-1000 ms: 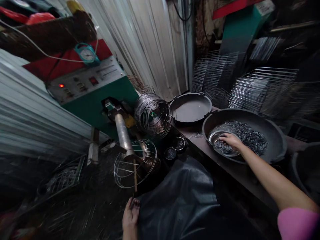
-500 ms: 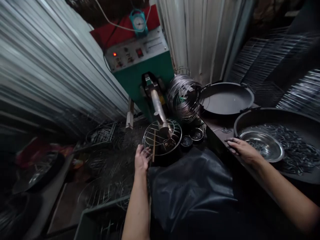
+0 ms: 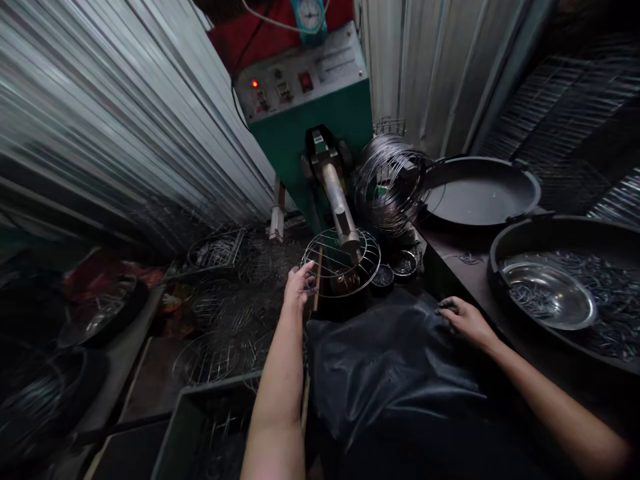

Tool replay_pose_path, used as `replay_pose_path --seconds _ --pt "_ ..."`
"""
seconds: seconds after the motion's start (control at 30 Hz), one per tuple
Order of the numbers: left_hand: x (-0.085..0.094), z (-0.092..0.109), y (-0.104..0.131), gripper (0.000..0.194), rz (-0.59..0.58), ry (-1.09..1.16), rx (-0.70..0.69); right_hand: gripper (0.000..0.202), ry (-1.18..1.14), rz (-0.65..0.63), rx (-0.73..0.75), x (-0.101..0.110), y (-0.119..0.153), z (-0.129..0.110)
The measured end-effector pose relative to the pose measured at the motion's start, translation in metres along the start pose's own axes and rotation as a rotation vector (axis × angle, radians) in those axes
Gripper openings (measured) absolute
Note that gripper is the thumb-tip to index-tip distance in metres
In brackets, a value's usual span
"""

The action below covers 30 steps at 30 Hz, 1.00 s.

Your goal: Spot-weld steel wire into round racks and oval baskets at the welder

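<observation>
My left hand point(image 3: 299, 283) is closed on the left rim of a round wire rack point(image 3: 367, 280). The rack sits level around the lower end of a metal arm point(image 3: 336, 197) that slants down from a green machine point(image 3: 285, 143). Above the dark apron point(image 3: 380, 360) on my lap, my right hand point(image 3: 463, 320) has its fingertips pinched together; whatever lies between them is too small to make out. A steel bowl point(image 3: 575, 307) holding short bent wire pieces stands in a large black pan point(image 3: 500, 250) to the right of that hand.
Behind the rack hangs a wire coil point(image 3: 390, 183). Two small dishes, one round and dark point(image 3: 383, 275), sit right of the rack. Another wide pan point(image 3: 480, 193) stands at the back right. A green crate point(image 3: 175, 413) and piled wire racks point(image 3: 215, 353) lie at left.
My right hand has moved from beside the black pan and bowl inward over the apron, its fingers closing up. My left hand stays at the rack's left rim. The view has shifted.
</observation>
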State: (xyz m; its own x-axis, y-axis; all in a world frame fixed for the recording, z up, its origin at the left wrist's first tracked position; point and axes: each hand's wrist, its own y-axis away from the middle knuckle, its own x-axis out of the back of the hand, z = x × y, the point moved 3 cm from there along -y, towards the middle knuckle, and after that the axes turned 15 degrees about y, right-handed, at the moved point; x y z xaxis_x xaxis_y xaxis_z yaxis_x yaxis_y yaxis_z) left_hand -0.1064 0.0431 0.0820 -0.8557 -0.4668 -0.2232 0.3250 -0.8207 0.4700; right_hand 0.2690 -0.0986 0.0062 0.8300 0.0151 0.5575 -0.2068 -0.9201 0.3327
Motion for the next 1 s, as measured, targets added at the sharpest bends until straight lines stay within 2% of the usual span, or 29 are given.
replay_pose_path --seconds 0.13,0.27,0.37,0.47,0.57,0.67,0.73,0.87,0.93,1.0 --pt "-0.002 0.002 -0.004 0.048 -0.022 -0.027 0.041 0.026 -0.045 0.022 0.033 0.001 0.004 -0.01" --pt "-0.003 0.003 -0.005 0.032 -0.049 -0.04 0.058 0.022 -0.031 0.016 0.056 -0.016 0.004 0.005" --pt "-0.005 0.001 -0.006 0.03 -0.048 -0.043 0.075 0.017 -0.029 -0.059 0.024 -0.028 0.003 0.022" --pt "-0.008 0.0 -0.009 0.03 -0.054 -0.029 0.102 0.019 -0.108 -0.081 -0.001 -0.028 0.004 0.021" --pt "-0.01 -0.002 -0.011 0.029 -0.054 0.017 0.158 0.029 -0.266 -0.104 -0.007 -0.019 0.007 -0.004" --pt "-0.013 -0.003 -0.009 0.028 -0.073 0.098 0.217 0.034 -0.425 -0.159 0.04 -0.013 0.008 -0.049" --pt "-0.013 -0.003 -0.009 0.029 -0.067 0.164 0.191 0.034 -0.507 -0.187 0.1 -0.015 0.004 -0.084" --pt "-0.013 -0.006 -0.007 0.031 -0.025 0.26 0.078 0.034 -0.605 -0.196 0.265 -0.04 -0.011 -0.144" --pt "-0.014 -0.009 -0.004 0.032 -0.012 0.29 0.023 0.035 -0.615 -0.174 0.333 -0.058 -0.02 -0.16" --pt "-0.016 -0.013 -0.001 0.033 -0.005 0.315 -0.029 0.039 -0.576 -0.147 0.363 -0.074 -0.027 -0.166"
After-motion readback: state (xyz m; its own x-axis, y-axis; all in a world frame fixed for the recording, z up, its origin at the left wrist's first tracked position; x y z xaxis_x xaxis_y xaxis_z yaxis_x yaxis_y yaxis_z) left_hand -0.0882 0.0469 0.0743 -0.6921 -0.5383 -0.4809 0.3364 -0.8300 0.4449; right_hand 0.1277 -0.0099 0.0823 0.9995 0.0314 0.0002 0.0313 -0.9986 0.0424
